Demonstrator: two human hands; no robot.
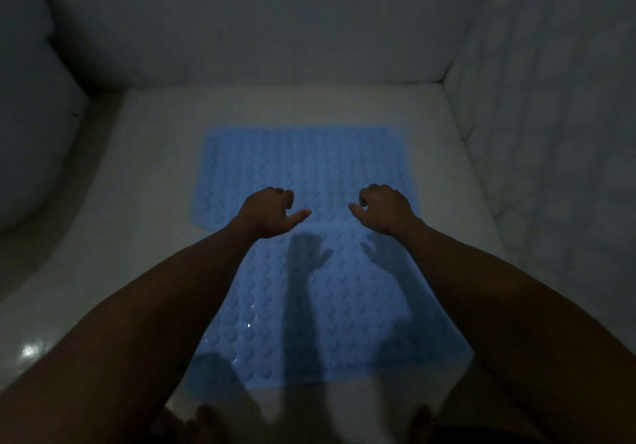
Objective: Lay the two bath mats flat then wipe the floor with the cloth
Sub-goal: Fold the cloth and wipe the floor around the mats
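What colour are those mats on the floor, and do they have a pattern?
Light blue, covered in rows of small round bumps; the far bath mat in the head view shows it best.

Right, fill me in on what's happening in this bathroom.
A person is bent over a white tiled floor, both bare arms stretched out. Two blue bath mats lie flat there: the far mat near the wall and the near mat closer to the person, meeting end to end; whether they overlap is unclear. The left hand and right hand hover above the join, fingers loosely curled, holding nothing. No cloth is in view, so wiping hasn't begun. A toilet sits on the left.
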